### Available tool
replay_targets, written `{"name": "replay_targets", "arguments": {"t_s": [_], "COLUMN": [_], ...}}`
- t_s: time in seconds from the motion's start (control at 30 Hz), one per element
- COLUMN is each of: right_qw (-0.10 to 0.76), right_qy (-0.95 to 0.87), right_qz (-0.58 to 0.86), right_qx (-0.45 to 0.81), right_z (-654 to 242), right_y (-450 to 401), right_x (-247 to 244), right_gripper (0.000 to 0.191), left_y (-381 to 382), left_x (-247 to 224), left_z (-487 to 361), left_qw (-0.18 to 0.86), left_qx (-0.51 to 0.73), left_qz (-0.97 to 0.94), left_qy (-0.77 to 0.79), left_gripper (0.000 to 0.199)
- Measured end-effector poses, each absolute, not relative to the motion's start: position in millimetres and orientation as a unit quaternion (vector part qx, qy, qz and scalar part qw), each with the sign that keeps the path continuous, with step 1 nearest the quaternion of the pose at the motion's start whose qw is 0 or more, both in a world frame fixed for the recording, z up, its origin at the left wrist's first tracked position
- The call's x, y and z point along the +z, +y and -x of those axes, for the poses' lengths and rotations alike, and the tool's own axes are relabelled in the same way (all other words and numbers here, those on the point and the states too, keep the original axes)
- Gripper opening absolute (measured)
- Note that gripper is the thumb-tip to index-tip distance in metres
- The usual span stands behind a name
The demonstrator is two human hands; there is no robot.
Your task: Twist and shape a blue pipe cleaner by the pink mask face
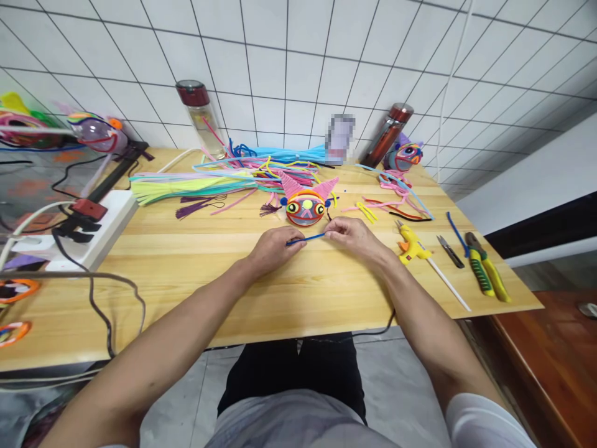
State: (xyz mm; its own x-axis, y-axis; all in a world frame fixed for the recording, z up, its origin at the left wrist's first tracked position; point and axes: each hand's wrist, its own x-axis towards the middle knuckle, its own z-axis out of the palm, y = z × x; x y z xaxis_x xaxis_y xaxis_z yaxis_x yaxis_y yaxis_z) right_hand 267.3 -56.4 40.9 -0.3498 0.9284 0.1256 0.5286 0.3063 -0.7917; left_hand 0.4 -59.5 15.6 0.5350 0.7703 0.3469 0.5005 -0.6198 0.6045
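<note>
A short blue pipe cleaner stretches between my two hands, just above the wooden table. Its left end is pinched in my left hand, whose fingers are closed. The fingertips of my right hand are closed on the other end. Right behind them stands a clear round animal head with pink pipe-cleaner ears, yellow-ringed eyes and blue balls at its sides. A dark purple tassel lies beside it on the left.
Pipe-cleaner bundles lie along the back, near a glass bottle. On the right are a yellow glue gun, thread snips and green-yellow pliers. A white power strip with cables sits left.
</note>
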Motion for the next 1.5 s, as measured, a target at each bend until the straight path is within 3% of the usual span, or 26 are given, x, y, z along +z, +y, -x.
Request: {"name": "replay_targets", "arguments": {"t_s": [0.9,1.5], "right_qw": [0.288,0.328], "right_qy": [-0.773,-0.751], "right_qz": [0.453,0.485], "right_qx": [0.338,0.305], "right_z": [-255,-276], "right_y": [-65,-51], "right_x": [41,37], "right_gripper": [0.021,0.019], "left_y": [-64,-64], "left_x": [11,18], "left_z": [-11,-5], "left_qw": [0.187,0.197], "left_qx": [0.274,0.285], "left_qz": [-0.879,-0.855], "left_qy": [0.342,0.386], "left_gripper": [0.022,0.025]}}
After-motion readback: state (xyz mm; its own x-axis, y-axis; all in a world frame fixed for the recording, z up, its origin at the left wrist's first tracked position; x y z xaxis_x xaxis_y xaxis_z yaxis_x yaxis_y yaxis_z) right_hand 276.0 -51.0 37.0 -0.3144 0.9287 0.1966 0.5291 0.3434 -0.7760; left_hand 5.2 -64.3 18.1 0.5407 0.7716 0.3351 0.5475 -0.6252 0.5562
